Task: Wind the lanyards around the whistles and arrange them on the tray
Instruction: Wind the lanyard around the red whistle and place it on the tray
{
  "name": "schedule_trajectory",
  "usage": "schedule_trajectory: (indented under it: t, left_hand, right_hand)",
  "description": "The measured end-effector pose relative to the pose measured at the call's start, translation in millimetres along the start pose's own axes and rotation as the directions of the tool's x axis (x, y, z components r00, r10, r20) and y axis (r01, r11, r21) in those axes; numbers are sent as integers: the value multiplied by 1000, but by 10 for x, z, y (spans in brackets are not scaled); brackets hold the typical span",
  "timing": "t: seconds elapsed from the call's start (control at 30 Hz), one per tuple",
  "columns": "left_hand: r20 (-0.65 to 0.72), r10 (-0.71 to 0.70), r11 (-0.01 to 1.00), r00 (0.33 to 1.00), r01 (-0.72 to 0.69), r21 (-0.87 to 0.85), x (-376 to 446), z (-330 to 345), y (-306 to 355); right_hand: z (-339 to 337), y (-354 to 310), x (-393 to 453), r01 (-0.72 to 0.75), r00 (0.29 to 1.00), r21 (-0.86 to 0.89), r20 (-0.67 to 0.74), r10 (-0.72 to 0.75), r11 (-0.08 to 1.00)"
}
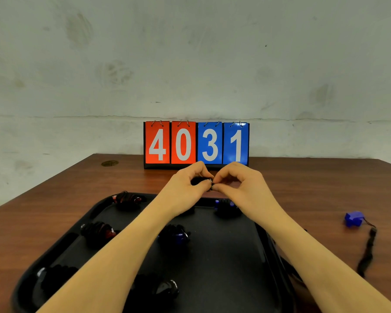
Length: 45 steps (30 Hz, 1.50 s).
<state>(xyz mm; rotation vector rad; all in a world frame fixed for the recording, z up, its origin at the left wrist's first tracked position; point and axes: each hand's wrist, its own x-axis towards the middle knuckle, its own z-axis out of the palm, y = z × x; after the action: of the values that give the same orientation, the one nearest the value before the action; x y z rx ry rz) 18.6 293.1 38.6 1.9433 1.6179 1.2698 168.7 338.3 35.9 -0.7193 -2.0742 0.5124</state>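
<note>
1. Tray [54, 256], black with a raised rim, lies on the desk [43, 199] at the left and centre; its near-left corner runs out of view. Six wound whistles lie on it well apart, among them a red one [128, 199] at the far left and a blue one [226, 205] at the far right. Open floor shows at the tray's near right, probably the roomiest spot for the next whistle.
2. Left hand [190, 184] is curled round a small dark whistle [196, 181] held above the tray's far rim; most of it is hidden in the fingers.
3. Right hand [233, 179] meets the left, thumb and forefinger pinching at a metal ring [211, 180] on the whistle. Judged: small, hard and light, so a fingertip pinch on the body should do; the cord is limp and may spring loose unless its end is tucked.
4. Scoreboard [196, 144] stands just behind the hands, so room to move is toward the viewer.
5. Loose whistle [353, 219], blue, lies on the desk far right, well off the tray, its lanyard [368, 251] trailing unwound toward the near edge. Best taken by the rigid body.
</note>
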Motion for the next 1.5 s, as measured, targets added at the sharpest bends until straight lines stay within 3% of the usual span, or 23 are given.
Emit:
schedule_trajectory:
  t: [0.17, 0.5, 0.83, 1.07, 1.5]
  left_hand:
    - [43, 36, 998, 998, -39, 52, -9, -11, 1]
    - [141, 6, 998, 990, -16, 67, 2, 3, -14]
    - [145, -26, 980, 989, 54, -192, 2, 13, 69]
    - [56, -62, 973, 997, 73, -221, 6, -22, 25]
    - [48, -90, 984, 995, 96, -147, 30, -2, 12]
  right_hand:
    - [-36, -3, 3, -30, 998, -8, 64, 30, 1000]
    - [-28, 8, -23, 17, 999, -89, 44, -13, 996]
    - [50, 11, -12, 192, 978, -326, -12, -207, 926]
    - [-10, 47, 1, 268, 960, -143, -41, -276, 953]
    - [-22, 30, 3, 163, 986, -57, -13, -164, 985]
